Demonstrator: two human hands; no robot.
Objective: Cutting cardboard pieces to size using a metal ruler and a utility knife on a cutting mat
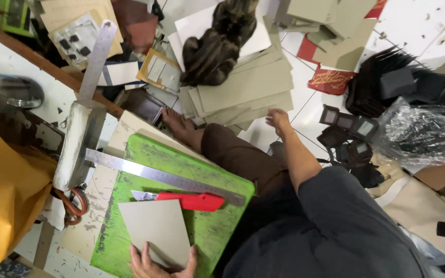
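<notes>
Now left hand [161, 263] fingers spread flat on grey card [155, 230], right hand [277, 121] open, reaching toward card stack [248, 90].

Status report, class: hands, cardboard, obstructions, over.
Left hand flat on cardboard sheet on green mat. Right hand at cardboard stack, grip unclear. Red knife, steel ruler beside sheet; cat on stack.

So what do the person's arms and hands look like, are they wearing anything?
Both hands are bare, with no gloves. The right hand has a bare forearm behind it, and higher up comes a loose dark grey sleeve. No watch or bracelet shows on that wrist. Of the left hand only the fingers show at the picture's bottom edge, with no rings to be seen.
</notes>
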